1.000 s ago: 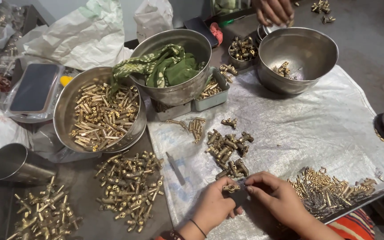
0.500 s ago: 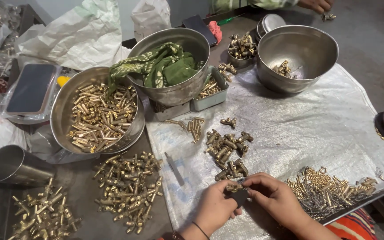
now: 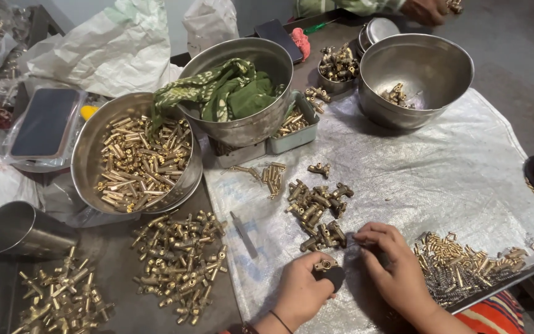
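Nearest, the left hand (image 3: 301, 291) pinches a small brass T-shaped fitting (image 3: 325, 265) above the grey woven plastic sheet (image 3: 440, 173), while the right hand (image 3: 397, 266) rests just beside it, fingers curled, holding nothing visible. Just beyond lies a pile of matching brass fittings (image 3: 316, 207); farther back stand steel bowls, one holding a green cloth (image 3: 224, 89).

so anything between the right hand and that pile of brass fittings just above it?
Nothing visible. The right hand lies on bare sheet, fingertips at the lower edge of the brass fittings pile. The left hand holds one fitting beside it.
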